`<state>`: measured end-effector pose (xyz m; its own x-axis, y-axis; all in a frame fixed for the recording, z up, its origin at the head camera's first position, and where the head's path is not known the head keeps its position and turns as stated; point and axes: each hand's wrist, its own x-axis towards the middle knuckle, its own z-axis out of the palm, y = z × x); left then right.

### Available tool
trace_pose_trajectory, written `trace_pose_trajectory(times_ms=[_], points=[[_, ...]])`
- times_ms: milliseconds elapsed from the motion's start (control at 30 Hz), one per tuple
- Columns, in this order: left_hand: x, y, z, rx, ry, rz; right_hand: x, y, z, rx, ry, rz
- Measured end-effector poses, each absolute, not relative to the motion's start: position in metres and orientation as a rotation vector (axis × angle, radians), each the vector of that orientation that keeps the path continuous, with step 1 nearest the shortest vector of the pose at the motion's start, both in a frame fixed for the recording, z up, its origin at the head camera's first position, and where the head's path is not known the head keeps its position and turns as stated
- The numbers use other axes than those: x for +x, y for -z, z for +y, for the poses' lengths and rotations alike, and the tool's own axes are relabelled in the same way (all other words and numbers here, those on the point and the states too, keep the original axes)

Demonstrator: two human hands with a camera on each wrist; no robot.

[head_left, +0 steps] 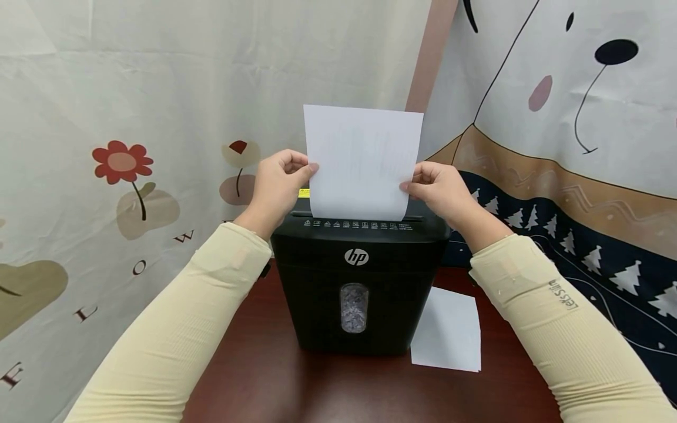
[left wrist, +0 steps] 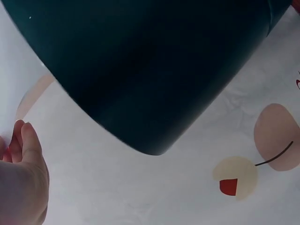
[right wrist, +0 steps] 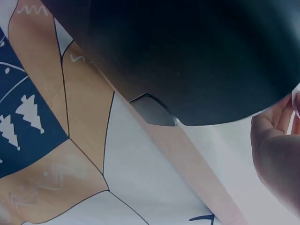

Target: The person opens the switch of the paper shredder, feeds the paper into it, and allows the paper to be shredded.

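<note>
A white sheet of paper (head_left: 364,158) stands upright over the black HP paper shredder (head_left: 317,276), its lower edge at the feed slot. My left hand (head_left: 281,185) pinches the sheet's left edge between thumb and fingers. On the opposite edge my right hand (head_left: 441,191) pinches it the same way, a little lower. Through the shredder's front window (head_left: 354,308) shredded paper shows. In the left wrist view the left hand (left wrist: 26,178) appears at the left border, beside the shredder's dark side. The right wrist view catches the right hand (right wrist: 279,145) at its right border.
More white paper (head_left: 449,332) lies on the dark red wooden table (head_left: 243,370), right of the shredder. Behind hangs a pale curtain (head_left: 185,88) with flower prints, and a bear-patterned cloth (head_left: 529,147) covers the right side. A yellow label (head_left: 304,193) shows behind the slot.
</note>
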<state>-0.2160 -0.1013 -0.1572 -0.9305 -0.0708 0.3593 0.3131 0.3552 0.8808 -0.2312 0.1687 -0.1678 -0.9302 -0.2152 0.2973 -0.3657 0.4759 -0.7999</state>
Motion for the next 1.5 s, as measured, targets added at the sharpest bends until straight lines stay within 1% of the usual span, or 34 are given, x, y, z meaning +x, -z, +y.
trace_pose_trajectory(times_ms=[367,1000,1200,1500], points=[[-0.2146,0.1591,-0.1035,-0.295,1.591,-2.247,-0.2311,0.1659,0.1635,0.494,-1.302,-2.52],[-0.2136,0.1627,-0.1042,-0.33,1.602,-2.226,-0.23,0.1674,0.1637,0.456,-1.293,-2.561],[-0.2116,0.1619,-0.1031,-0.362,1.585,-2.215,-0.2303,0.1697,0.1642,0.49,-1.297,-2.613],[-0.2089,0.1629,-0.1049,-0.342,1.559,-2.258,-0.2314,0.1722,0.1623,0.538,-1.229,-2.615]])
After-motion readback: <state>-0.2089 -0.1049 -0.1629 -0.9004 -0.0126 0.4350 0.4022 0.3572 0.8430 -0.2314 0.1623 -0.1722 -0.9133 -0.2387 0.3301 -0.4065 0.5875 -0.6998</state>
